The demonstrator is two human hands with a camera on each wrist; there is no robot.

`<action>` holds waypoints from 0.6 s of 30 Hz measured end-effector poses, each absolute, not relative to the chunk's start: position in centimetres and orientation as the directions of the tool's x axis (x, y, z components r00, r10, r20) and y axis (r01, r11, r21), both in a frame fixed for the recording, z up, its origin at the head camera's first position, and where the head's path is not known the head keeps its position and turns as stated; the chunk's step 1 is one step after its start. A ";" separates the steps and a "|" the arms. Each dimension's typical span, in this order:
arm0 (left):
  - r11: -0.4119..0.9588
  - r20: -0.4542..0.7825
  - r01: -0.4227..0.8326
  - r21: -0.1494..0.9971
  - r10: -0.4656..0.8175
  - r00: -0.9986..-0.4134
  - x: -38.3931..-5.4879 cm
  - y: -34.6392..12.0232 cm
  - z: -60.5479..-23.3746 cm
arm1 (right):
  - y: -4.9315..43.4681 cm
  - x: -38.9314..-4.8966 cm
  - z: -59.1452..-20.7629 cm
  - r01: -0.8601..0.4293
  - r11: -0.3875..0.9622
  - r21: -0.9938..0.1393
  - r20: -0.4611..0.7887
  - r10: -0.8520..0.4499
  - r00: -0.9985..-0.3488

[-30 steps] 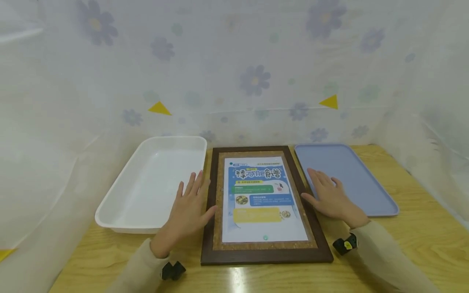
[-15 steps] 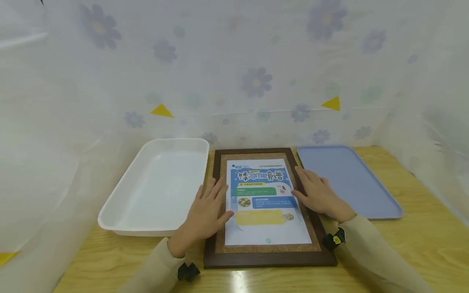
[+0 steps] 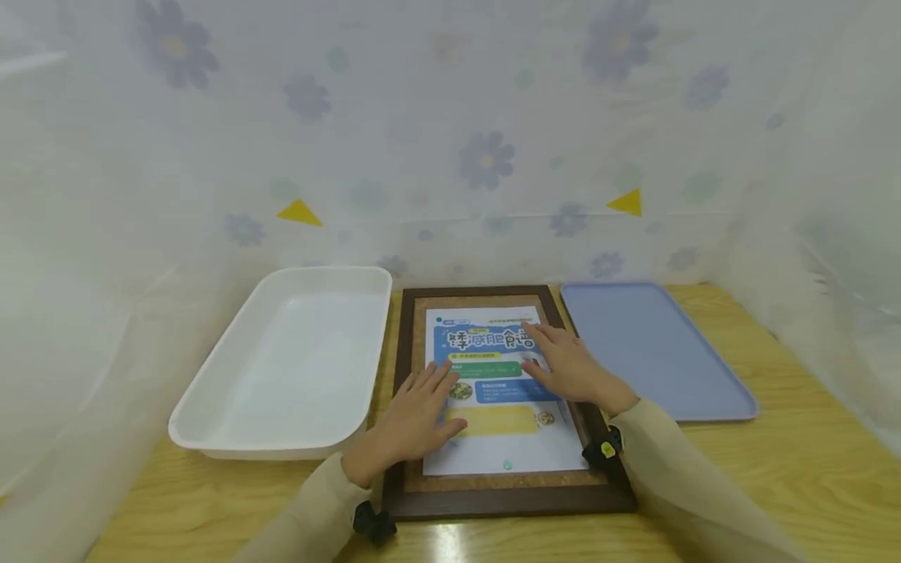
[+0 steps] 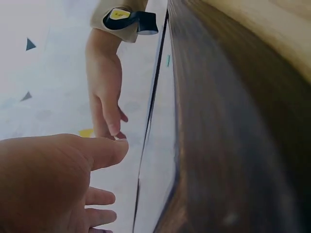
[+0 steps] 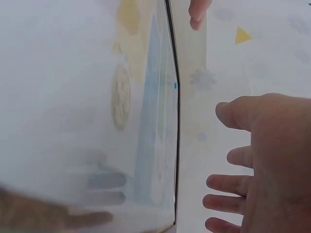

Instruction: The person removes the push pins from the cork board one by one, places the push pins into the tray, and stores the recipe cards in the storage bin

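A dark brown wooden frame (image 3: 510, 502) with a cork face lies flat on the table. Pinned to the cork is a printed paper sheet (image 3: 479, 463) in blue, green and yellow, with a round green pushpin (image 3: 507, 464) near its lower edge. My left hand (image 3: 415, 422), fingers straight, is over the sheet's left side. Over its upper right side is my right hand (image 3: 573, 369), palm down with fingers extended. Both wrist views show a gap between the hands and the sheet. Neither the left hand (image 4: 43, 179) nor the right hand (image 5: 282, 160) holds anything.
A deep white tray (image 3: 184, 418) stands left of the frame, close to it. To the right lies a shallow lavender tray (image 3: 662, 352). Behind them hangs a flower-patterned sheet (image 3: 422, 172) with yellow triangles, also closing in the sides. The table (image 3: 176, 500) is wood-grained.
Both hands have moved inward, from the frame's two sides to over the paper sheet, and are closer together. The frame and trays have kept their places on the table.
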State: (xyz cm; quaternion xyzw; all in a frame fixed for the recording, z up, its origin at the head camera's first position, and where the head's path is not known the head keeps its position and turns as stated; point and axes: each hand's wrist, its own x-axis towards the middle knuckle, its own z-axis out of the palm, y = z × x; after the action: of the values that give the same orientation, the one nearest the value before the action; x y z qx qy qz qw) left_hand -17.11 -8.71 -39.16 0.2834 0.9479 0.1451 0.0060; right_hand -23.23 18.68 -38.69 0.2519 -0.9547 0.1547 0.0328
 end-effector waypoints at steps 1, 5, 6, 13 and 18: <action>0.792 0.070 0.546 0.273 0.549 -0.833 -17.1 -8.8 -39.3 | 18.3 -23.3 -38.8 -0.504 0.817 -0.281 0.146 -0.482 -0.864; 0.764 0.062 0.599 0.241 0.604 -0.795 -17.3 -8.9 -39.9 | 17.2 -23.8 -39.1 -0.503 0.812 -0.295 0.120 -0.491 -0.863; 0.760 0.059 0.607 0.232 0.612 -0.789 -17.3 -8.9 -40.1 | 17.0 -24.0 -39.2 -0.508 0.812 -0.287 0.123 -0.495 -0.860; 0.755 0.028 0.615 0.229 0.626 -0.779 -17.4 -9.0 -41.1 | 15.6 -24.8 -39.4 -0.556 0.784 -0.275 0.141 -0.539 -0.830; 0.755 0.004 0.608 0.246 0.626 -0.780 -17.4 -9.1 -41.3 | 14.7 -25.5 -39.7 -0.571 0.778 -0.262 0.143 -0.554 -0.820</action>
State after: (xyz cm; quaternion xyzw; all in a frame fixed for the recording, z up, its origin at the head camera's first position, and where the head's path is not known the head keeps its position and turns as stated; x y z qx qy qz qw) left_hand -17.42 -9.11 -41.31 0.3296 0.9359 0.1176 0.0394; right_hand -25.55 14.68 -39.67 0.2986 -0.9424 0.1481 0.0290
